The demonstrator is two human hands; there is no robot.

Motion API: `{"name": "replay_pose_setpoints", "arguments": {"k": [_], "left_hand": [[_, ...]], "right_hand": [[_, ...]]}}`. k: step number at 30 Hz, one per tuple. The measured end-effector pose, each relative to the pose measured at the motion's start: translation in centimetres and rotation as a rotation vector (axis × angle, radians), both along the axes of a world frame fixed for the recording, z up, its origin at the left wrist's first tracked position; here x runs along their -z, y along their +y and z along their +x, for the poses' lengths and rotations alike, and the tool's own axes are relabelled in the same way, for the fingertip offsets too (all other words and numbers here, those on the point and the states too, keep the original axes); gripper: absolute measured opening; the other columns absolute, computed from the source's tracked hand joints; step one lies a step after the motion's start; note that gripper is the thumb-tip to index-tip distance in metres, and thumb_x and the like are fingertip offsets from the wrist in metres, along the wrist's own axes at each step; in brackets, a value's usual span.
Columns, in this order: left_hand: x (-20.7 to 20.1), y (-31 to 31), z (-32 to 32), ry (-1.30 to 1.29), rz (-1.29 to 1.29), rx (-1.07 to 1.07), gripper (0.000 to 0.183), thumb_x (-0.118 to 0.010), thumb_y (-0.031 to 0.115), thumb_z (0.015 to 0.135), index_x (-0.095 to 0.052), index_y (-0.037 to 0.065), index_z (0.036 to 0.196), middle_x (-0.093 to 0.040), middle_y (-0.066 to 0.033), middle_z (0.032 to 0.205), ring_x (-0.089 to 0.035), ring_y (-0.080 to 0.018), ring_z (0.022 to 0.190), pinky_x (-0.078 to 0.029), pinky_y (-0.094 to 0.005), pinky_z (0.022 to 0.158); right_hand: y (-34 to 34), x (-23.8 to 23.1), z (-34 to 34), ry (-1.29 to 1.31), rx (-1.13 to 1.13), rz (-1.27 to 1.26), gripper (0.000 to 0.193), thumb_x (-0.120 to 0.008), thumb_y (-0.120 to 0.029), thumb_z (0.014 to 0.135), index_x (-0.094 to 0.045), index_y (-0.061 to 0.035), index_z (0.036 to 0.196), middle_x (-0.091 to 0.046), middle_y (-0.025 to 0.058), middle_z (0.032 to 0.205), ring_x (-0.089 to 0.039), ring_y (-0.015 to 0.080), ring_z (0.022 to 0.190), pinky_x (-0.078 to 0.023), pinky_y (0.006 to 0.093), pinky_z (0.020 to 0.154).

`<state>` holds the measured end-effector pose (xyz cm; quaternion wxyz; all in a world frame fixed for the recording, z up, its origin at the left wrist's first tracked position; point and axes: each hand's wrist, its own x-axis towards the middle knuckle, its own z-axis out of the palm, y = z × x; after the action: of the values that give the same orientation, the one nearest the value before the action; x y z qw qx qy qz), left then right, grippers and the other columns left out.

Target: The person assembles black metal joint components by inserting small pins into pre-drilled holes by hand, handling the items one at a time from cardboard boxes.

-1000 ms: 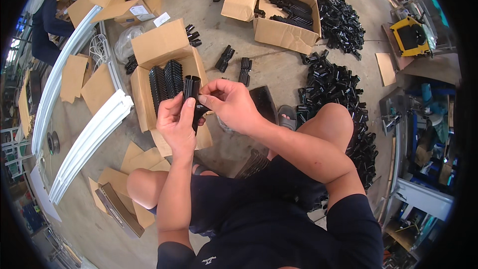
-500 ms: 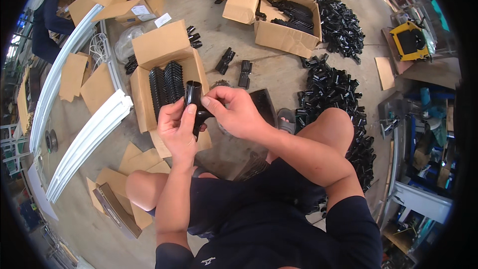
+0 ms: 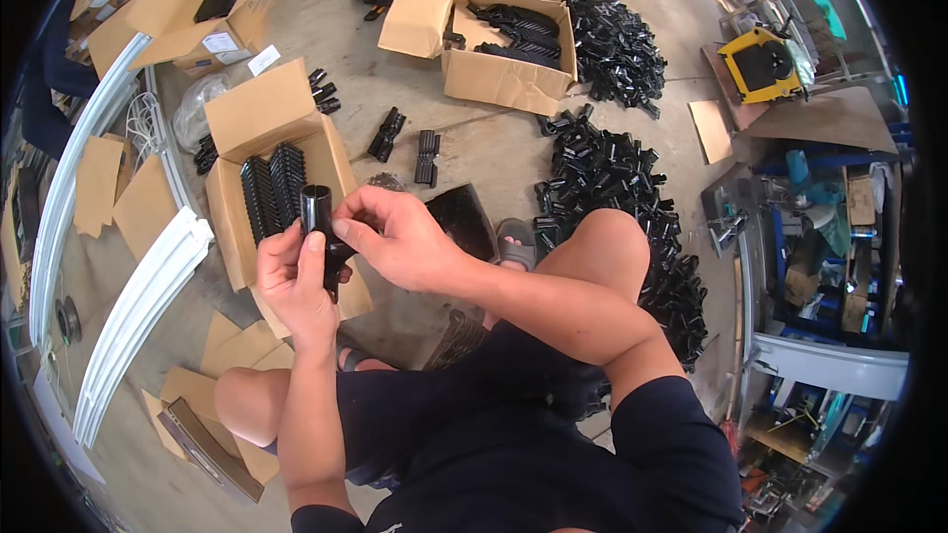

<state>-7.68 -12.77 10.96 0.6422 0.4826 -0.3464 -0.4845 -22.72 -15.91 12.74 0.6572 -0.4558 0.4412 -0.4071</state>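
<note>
A glossy black pipe fitting [image 3: 316,209], its open round end facing up, is held in my left hand [image 3: 298,281], thumb in front and fingers curled behind. My right hand [image 3: 400,237] is pinched close against the tube's right side, thumb and forefinger pressed together. Whatever lies between those fingertips is too small or hidden to make out. Part of the fitting's lower body disappears behind the hands. Just beyond them stands an open cardboard box [image 3: 321,143] with neat rows of black fittings [image 3: 272,183] inside.
A long heap of black fittings [image 3: 602,168] spreads along the floor to the right. Another open carton [image 3: 504,81] stands farther back. Two loose black clusters [image 3: 387,133] lie between the boxes. White curved strips [image 3: 148,311] rest at left; a yellow-framed item [image 3: 760,64] sits far right.
The whole view has shifted, so hands and boxes appear farther left. Both hands keep nearly the same hold and position around the pipe fitting.
</note>
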Motion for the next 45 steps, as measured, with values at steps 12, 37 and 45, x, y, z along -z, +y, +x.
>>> {"name": "replay_pose_setpoints", "arguments": {"k": [12,37,45], "left_hand": [[0.4,0.1,0.0,-0.014,0.004,0.000,0.014,-0.065,0.003,0.097,-0.060,0.002,0.110,-0.071,-0.0108,0.093,-0.064,-0.0113,0.063,-0.053,-0.0247,0.045],[0.6,0.2,0.4,0.027,0.032,-0.033,0.013,-0.065,0.005,0.098,-0.059,0.003,0.110,-0.071,-0.0121,0.096,-0.065,-0.0134,0.064,-0.054,-0.0257,0.045],[-0.3,-1.1,0.6,0.339,0.187,0.023,0.015,-0.066,0.011,0.099,-0.058,0.006,0.111,-0.073,-0.0165,0.100,-0.064,-0.0155,0.060,-0.050,-0.0268,0.044]], "right_hand": [[0.2,-0.4,-0.4,-0.011,-0.009,0.004,0.012,-0.065,-0.005,0.097,-0.061,0.0033,0.105,-0.067,0.0037,0.090,-0.063,0.0083,0.083,-0.053,0.0283,0.074],[-0.4,0.8,0.3,0.043,-0.068,0.017,0.015,-0.064,-0.013,0.101,-0.066,0.0015,0.100,-0.064,0.0011,0.086,-0.058,0.0067,0.078,-0.051,0.0267,0.071],[0.5,2.5,-0.5,-0.135,-0.116,-0.037,0.037,-0.072,-0.006,0.094,-0.061,0.0033,0.128,-0.069,0.0080,0.115,-0.066,0.0102,0.092,-0.055,0.0275,0.083]]}}
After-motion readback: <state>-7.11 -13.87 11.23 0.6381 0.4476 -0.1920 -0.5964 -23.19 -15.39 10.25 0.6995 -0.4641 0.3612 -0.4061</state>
